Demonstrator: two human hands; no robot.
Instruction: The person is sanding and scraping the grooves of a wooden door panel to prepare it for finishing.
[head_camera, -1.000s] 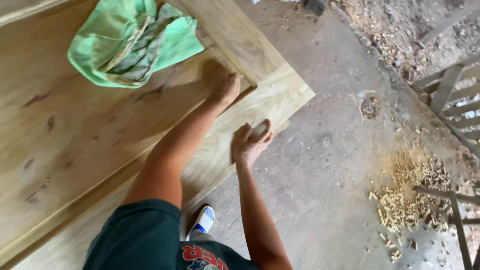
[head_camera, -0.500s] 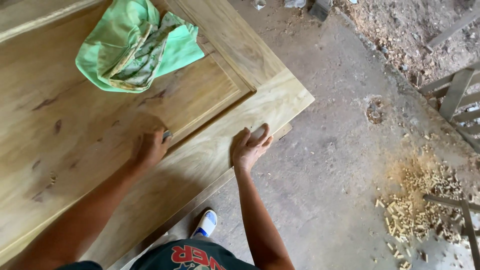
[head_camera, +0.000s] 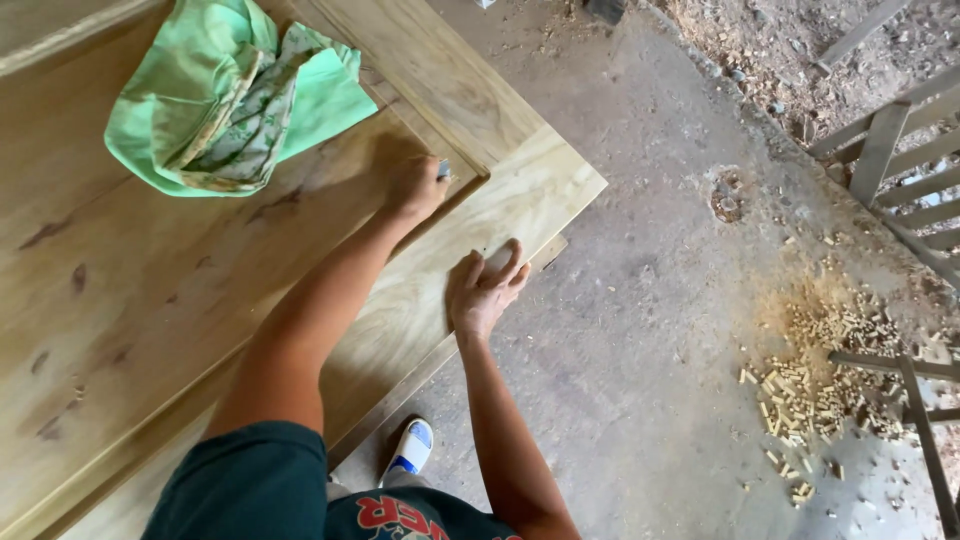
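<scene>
A big wooden door (head_camera: 200, 300) lies flat, and a person leans over it. The door is pale wood with dark knots and has a sunken panel in the middle with a raised frame around it.

The left hand (head_camera: 415, 186) is stretched far out. It rests at the corner of the sunken panel, close to the door's far right corner. The fingers are curled down over a small grey thing (head_camera: 443, 169). Only a tiny bit of it peeks out past the fingers, so it is hard to tell what it is. The hand looks closed around it and pressed on the wood.

The right hand (head_camera: 484, 290) lies on the door's frame, right by the door's right edge. It is open and flat, with the fingers spread a little. It holds nothing and just presses on the wood.

A green cloth (head_camera: 235, 95) sits bunched up on the panel, near the door's far edge. It has a patterned side folded into it. It is well apart from both hands.

Below the door's right edge is a white and blue shoe (head_camera: 411, 447) on the grey floor (head_camera: 640, 300).

Off to the right, a pile of small wood bits (head_camera: 810, 385) lies on the floor. Some grey wooden slats (head_camera: 890, 140) lean at the far right.
</scene>
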